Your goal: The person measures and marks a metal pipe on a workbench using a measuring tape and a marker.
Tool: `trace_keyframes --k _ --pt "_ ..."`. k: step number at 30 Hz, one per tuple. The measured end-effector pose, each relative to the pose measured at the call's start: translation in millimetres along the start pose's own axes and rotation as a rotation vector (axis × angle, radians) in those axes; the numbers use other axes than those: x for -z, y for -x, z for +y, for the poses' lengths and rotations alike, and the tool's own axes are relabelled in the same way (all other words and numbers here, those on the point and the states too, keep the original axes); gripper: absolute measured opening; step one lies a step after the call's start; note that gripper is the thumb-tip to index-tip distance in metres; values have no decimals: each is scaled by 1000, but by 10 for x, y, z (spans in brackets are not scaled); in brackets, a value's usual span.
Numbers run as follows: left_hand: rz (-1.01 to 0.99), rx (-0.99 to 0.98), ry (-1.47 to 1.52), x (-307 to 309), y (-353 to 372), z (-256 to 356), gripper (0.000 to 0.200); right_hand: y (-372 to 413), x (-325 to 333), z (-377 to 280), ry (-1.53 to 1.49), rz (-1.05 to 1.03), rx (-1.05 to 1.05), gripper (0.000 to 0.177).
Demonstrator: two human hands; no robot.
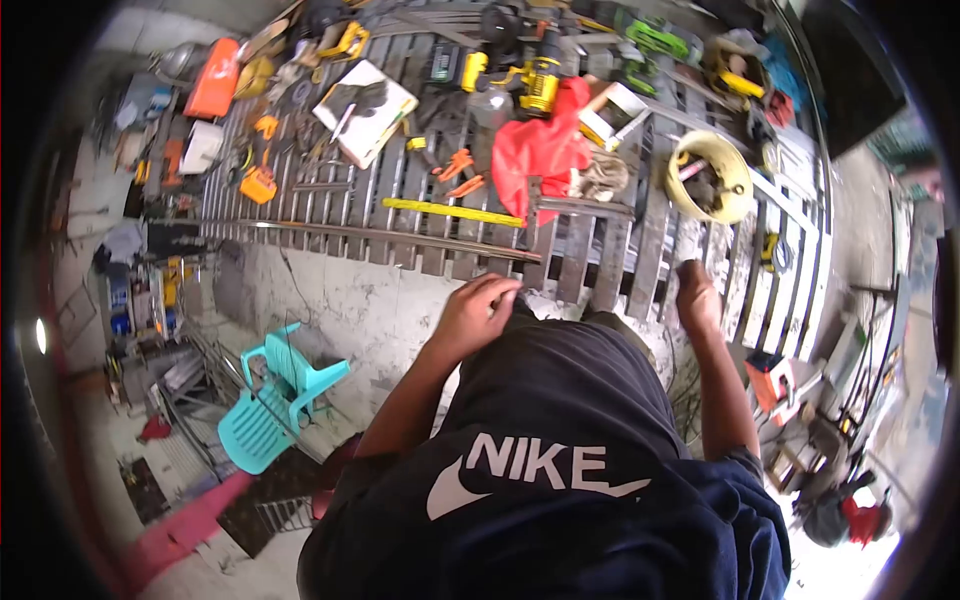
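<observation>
My left hand (478,306) is just in front of the slatted metal bench (572,265), beside my dark clothing. Its fingers are curled inward, with nothing showing in them. By the bench edge on the other side, my right hand (699,295) is closed like a fist; its inner side is hidden. Long metal bars (400,237) lie along the near edge, close to my left hand. Behind them rest a yellow level-like strip (452,211) and a red cloth (535,150). A cream bucket (735,160) of small items stands beyond my right hand.
Yellow drills (540,75), an orange power tool (259,183), orange clamps (458,165) and an open white box (365,112) crowd the bench. A tape measure (774,252) lies at the right. A turquoise plastic chair (262,420) stands on the floor at left, near scrap metal.
</observation>
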State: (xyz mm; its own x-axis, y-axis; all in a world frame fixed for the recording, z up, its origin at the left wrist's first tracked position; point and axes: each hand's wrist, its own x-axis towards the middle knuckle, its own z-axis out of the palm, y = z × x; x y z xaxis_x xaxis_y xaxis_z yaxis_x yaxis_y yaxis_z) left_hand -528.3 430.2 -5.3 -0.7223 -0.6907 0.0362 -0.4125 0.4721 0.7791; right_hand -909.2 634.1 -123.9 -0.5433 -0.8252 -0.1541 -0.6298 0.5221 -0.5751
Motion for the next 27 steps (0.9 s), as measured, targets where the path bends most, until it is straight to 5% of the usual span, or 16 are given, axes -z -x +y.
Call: trace_keyframes --k 4,7,12,16,24,27 --pt "17 20 150 -11 -219 143 24 -66 -28 -1508 -132 -187 576 21" --pt "16 -86 97 79 -277 -144 25 -145 -152 -2326 -165 -239 838 33" --pt "-56 -92 230 586 -248 -804 21 -349 -556 -3187 -37 -151 1054 28" --pt "-39 -54 76 1311 -151 -1513 17 -630 -1047 -4110 34 -426 795 31" --pt "221 343 206 3358 249 -2693 22 -2488 -2748 -6079 255 -169 821 33" --pt "354 300 295 3760 315 -2949 27 -3108 -3368 -6511 362 -102 860 38"
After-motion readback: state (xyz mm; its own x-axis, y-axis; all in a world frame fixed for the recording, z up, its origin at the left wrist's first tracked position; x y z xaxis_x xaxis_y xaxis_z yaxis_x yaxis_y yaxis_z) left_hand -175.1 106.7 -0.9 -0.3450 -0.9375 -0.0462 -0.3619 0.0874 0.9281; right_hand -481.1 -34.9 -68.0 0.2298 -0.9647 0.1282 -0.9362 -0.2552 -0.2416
